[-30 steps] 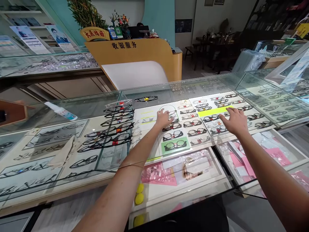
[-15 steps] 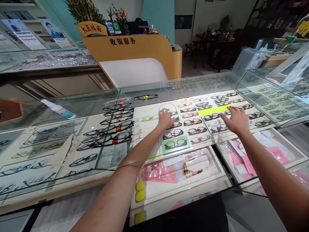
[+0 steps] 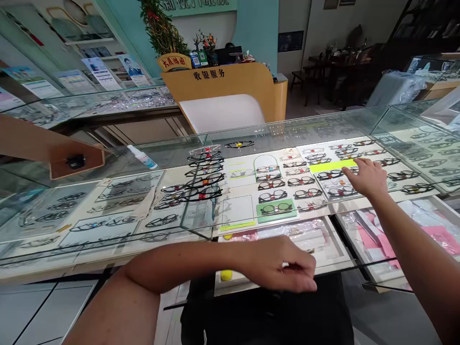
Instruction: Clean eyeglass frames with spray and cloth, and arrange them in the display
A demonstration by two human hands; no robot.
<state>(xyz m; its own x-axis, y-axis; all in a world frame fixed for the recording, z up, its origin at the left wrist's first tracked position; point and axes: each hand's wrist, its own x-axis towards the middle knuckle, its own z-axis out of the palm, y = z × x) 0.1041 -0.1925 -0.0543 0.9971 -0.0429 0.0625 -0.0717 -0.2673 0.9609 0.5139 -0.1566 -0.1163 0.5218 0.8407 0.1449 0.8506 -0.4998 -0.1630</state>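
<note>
My right hand (image 3: 363, 178) reaches over the display tray with its fingers spread, its fingertips close to a row of black eyeglass frames (image 3: 330, 174) and just below a yellow-green label (image 3: 332, 166). It holds nothing. My left hand (image 3: 283, 265) lies back at the front of the case with its fingers curled, above an open drawer (image 3: 309, 239) of plastic-wrapped papers. Nothing shows in it. Rows of eyeglasses (image 3: 271, 185) fill the white tray, and one pair sits on a green card (image 3: 276, 209).
Several black frames (image 3: 204, 184) stand stacked on the left of the tray. A spray bottle (image 3: 143, 157) lies further left, and glass panes (image 3: 294, 127) rise along the case. Beyond stands a yellow cashier counter (image 3: 223, 81), with dark tables at the back right.
My left hand has left the tray and drawn back toward me, across the front of the case. My right hand has shifted slightly right, and the view has turned a little.
</note>
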